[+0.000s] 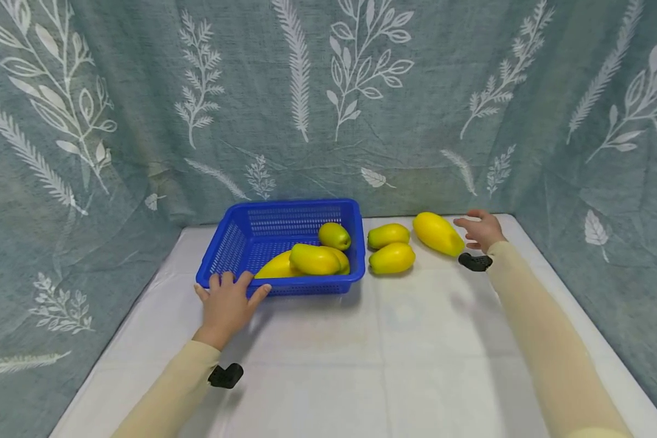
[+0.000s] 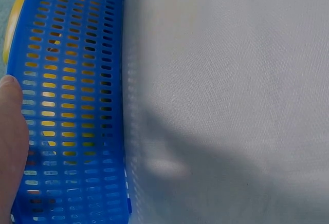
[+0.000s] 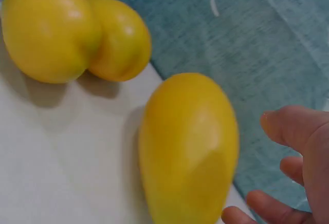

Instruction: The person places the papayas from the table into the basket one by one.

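My left hand (image 1: pixel 227 310) holds the near left rim of a blue plastic basket (image 1: pixel 292 207), its fingers over the edge and its thumb along the front. In the left wrist view, the thumb lies at the rim of the slotted basket wall (image 2: pixel 77 95). Several yellow-green papayas (image 1: pixel 314 260) lie in the basket. To its right, two smaller papayas (image 1: pixel 392 258) sit side by side. A larger yellow papaya (image 1: pixel 437 233) lies farther right. Just right of it hovers my right hand (image 1: pixel 483 231), fingers spread and holding nothing; a gap shows between fingers and papaya (image 3: pixel 187 152).
White cloth (image 1: pixel 328 377) covers the table. Green curtains with white leaf prints (image 1: pixel 328 109) stand behind and on both sides, close behind the basket and the larger papaya. A black wrist device (image 1: pixel 475 262) sits at the right cuff, another (image 1: pixel 226 376) at the left.
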Tool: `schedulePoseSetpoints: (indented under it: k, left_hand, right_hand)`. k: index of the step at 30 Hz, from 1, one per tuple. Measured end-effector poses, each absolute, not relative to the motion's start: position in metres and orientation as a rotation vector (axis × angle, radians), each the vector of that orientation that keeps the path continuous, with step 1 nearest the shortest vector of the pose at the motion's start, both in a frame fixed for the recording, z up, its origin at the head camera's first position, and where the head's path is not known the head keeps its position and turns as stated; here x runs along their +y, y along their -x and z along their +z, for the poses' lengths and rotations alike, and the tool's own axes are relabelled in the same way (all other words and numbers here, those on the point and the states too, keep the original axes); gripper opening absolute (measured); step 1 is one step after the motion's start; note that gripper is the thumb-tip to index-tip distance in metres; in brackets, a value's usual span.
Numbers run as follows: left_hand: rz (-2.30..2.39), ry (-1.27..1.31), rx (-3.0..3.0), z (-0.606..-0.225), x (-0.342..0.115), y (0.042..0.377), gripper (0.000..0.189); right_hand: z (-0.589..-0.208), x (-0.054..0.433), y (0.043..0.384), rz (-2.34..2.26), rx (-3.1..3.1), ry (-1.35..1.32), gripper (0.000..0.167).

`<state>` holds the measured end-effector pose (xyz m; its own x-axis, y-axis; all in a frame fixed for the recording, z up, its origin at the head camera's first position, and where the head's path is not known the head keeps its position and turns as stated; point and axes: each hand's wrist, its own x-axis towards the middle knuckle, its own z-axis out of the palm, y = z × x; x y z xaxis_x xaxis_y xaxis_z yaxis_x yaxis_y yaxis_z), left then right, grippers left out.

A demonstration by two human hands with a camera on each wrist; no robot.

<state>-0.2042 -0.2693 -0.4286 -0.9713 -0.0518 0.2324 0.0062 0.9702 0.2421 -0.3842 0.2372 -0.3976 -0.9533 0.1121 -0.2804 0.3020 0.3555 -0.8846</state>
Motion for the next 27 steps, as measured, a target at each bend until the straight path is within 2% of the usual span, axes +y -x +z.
schedulePoseSetpoints:
  k: [7,17,27]
  left_hand:
    - [-0.362,-0.006,-2.873,-0.428,-0.265,0.205,0.057]
    - [-0.376,-0.014,-2.883,-0.429,-0.264,0.207,0.056]
    - [-0.381,-0.046,-2.876,-0.429,-0.268,0.203,0.056]
  right_hand:
    - [-0.424,0.229,0.388,-1.534,2.471,-0.409,0.072]
    - [-0.433,0.206,0.387,-1.583,2.407,-0.305,0.084]
    - [-0.441,0.194,0.392,-1.654,2.358,-0.339,0.086]
